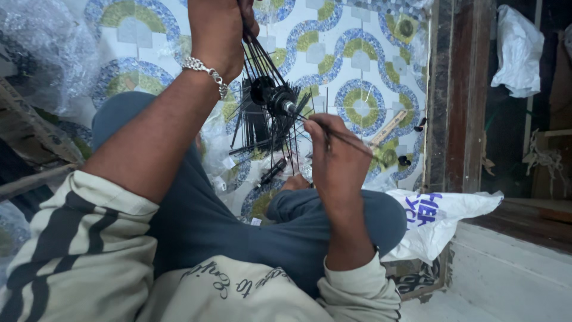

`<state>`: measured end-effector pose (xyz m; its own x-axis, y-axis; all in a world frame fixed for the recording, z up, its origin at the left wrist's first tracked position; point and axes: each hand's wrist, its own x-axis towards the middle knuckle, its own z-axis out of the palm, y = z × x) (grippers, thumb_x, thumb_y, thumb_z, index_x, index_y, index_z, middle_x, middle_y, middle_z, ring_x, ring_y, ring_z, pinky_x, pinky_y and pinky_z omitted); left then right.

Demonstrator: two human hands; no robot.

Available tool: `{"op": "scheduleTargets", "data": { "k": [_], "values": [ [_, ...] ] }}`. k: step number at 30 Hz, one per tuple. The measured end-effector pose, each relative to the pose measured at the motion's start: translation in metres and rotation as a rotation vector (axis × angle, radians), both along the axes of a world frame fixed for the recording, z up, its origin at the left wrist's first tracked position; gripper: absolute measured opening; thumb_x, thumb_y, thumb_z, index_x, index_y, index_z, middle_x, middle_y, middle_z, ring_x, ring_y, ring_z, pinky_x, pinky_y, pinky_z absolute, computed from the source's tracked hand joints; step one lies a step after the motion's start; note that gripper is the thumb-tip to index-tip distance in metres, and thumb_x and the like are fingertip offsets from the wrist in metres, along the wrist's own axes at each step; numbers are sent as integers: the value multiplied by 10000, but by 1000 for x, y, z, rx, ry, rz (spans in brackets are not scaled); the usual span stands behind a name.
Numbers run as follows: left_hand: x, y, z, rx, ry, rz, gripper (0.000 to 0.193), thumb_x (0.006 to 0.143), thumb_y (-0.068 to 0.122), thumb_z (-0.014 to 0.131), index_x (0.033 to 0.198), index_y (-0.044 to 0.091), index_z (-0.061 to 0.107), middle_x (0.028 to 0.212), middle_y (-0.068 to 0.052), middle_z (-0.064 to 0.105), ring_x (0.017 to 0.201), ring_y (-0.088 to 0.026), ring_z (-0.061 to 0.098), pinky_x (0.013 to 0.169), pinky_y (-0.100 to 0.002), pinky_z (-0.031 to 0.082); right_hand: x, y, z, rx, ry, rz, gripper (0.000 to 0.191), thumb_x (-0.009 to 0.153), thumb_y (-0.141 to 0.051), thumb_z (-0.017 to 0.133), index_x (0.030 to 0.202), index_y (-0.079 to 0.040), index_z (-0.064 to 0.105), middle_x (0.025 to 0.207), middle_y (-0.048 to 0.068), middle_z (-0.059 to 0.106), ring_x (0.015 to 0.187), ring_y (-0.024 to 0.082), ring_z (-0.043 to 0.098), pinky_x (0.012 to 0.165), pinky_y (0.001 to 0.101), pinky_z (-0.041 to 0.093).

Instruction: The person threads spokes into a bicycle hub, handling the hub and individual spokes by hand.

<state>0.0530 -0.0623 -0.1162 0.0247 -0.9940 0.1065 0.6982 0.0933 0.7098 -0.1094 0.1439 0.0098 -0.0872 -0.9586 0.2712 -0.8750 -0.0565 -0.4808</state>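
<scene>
Both hands (221, 30) (335, 156) grip spokes (257, 56), apparently hub (273, 95).

Your left hand (219, 30) is cut off by the top edge, so its fingertips and the upper ends of the thin black spokes (257, 56) stay unseen. Your right hand (335, 156) hides how its fingers grip 1 spoke. Small dark bits on the floor (405, 160) are too small to tell.
</scene>
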Motion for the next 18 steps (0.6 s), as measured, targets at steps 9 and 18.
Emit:
{"op": "scheduleTargets", "data": {
  "k": [9, 18],
  "values": [
    [-12, -12, -7, 77, 59, 39, 287, 1062, 119, 580, 782, 87, 530, 632, -49, 536, 552, -185, 508, 554, -365, 448, -12, 0, 21, -12, -313, 19, 191, 967, -57, 753, 1149, -22, 702, 1040, 103, 805, 986, 163, 797, 849, 286, 633],
    [-11, -13, -13, 122, 107, 88, 251, 1029, 85, 601, 783, 84, 549, 635, -59, 560, 559, -203, 550, 557, -390, 475, -57, 33, 6, -541, -836, 96, 359, 1167, -315, 529, 1089, 16, 645, 815, 144, 705, 658, 178, 705, 610, 293, 584]
  ]
}}
